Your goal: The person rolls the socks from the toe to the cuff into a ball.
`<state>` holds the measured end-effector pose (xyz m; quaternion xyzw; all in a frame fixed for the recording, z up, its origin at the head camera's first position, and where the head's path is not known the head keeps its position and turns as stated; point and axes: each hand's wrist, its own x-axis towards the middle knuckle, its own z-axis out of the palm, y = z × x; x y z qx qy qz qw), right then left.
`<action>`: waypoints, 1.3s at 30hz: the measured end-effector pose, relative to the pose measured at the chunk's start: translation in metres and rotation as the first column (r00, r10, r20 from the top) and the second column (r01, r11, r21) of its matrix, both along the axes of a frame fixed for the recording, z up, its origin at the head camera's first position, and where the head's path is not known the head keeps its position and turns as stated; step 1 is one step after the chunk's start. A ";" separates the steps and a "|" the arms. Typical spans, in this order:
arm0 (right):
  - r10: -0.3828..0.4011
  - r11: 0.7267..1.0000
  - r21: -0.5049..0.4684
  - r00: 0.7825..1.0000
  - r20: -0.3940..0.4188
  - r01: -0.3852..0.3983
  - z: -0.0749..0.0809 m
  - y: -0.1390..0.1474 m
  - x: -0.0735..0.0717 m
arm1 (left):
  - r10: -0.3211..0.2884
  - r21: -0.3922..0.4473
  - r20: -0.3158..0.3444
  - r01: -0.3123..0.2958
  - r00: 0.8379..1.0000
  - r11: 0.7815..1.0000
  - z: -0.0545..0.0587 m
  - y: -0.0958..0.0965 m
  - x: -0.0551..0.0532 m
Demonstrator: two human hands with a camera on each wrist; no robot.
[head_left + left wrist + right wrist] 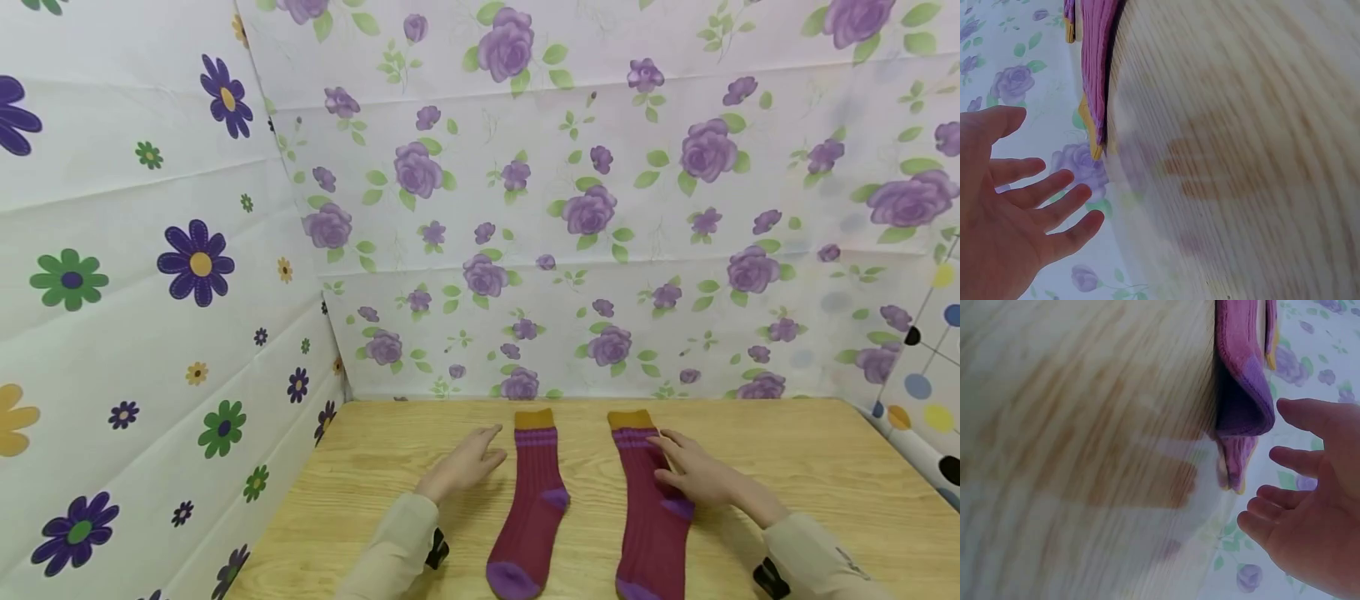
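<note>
Two maroon ribbed socks with mustard cuffs and purple heels and toes lie side by side, cuffs toward the back wall. My left hand is held beside the left sock, its fingers spread and nothing in them. Over the edge of the right sock, near the upper leg, hovers my right hand, also with fingers apart. In the right wrist view the purple heel stands up off the table, close to the thumb. The left wrist view shows the empty left palm.
Both socks lie on a light wood-grain table. Behind it hangs a white cloth with purple roses; a daisy-print cloth borders the left side and a dotted cloth the right.
</note>
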<state>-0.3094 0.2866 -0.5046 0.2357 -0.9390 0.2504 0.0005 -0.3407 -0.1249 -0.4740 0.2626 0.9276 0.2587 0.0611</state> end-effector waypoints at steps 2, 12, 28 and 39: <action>-0.010 1.000 -0.005 1.000 0.008 0.010 0.001 -0.001 0.000 | -0.007 0.005 0.001 0.007 1.000 1.000 0.001 0.002 0.000; -0.011 1.000 -0.029 0.998 -0.062 0.009 -0.005 -0.003 -0.005 | -0.055 0.052 0.021 0.054 0.998 0.997 0.001 0.011 -0.002; -0.040 0.994 -0.102 0.998 -0.044 0.035 0.000 -0.007 -0.006 | -0.080 0.109 0.071 0.072 0.994 0.991 0.006 0.035 0.000; -0.048 0.990 -0.136 0.999 -0.009 0.046 0.002 -0.008 -0.005 | -0.116 0.174 0.076 0.101 0.990 0.979 0.003 0.048 -0.002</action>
